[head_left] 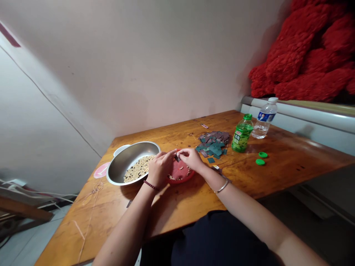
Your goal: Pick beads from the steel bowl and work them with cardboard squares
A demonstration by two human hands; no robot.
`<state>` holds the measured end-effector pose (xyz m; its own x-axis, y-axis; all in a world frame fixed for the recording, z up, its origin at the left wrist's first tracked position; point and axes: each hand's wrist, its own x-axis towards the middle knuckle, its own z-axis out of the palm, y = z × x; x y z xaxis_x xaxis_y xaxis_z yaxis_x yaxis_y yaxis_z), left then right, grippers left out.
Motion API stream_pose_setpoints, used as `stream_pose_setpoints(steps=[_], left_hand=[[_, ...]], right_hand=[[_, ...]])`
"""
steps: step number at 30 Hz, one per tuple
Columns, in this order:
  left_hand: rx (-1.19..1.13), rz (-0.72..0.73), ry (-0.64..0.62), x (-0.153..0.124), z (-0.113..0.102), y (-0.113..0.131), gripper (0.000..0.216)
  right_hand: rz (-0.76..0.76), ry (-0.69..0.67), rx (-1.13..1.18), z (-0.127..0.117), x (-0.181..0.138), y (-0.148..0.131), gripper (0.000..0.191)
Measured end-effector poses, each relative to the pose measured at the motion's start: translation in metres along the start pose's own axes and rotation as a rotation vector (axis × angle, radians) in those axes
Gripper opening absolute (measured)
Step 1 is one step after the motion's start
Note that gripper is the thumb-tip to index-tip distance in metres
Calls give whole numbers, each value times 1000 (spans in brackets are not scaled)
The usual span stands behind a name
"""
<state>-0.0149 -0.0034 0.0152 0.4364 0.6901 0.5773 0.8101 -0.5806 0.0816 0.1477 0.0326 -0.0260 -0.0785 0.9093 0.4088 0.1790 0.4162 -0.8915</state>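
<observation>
My left hand [161, 165] and my right hand [190, 159] meet over a round red tray [180, 170]. Between their fingertips is a small dark square piece [177, 158], pinched from both sides; the left fingertips are partly hidden. On the tray lie several small pale and dark beads [181, 168]. Just left of my left hand, a steel bowl [119, 164] stands tilted, holding a layer of pale beads [137, 169] mixed with some dark ones. Beyond my right hand spreads a pile of dark green and brown square pieces [213, 143].
A green drink bottle [240, 137] and a clear water bottle [264, 120] stand at the right, near two green caps [260, 162]. Loose string [90, 225] and a pink round mat [101, 170] lie at the left. Red fluffy bundles [305, 55] sit at upper right.
</observation>
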Motion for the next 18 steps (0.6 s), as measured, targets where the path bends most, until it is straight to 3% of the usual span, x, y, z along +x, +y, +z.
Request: stream_pose_setpoints(steps=[9, 18], left_hand=[[-162, -210, 76, 2, 8, 1, 28], [-289, -242, 61, 4, 12, -1, 37]], right_hand=[[-5, 16, -27, 0, 1, 3, 16], [-55, 22, -159, -4, -2, 0, 17]])
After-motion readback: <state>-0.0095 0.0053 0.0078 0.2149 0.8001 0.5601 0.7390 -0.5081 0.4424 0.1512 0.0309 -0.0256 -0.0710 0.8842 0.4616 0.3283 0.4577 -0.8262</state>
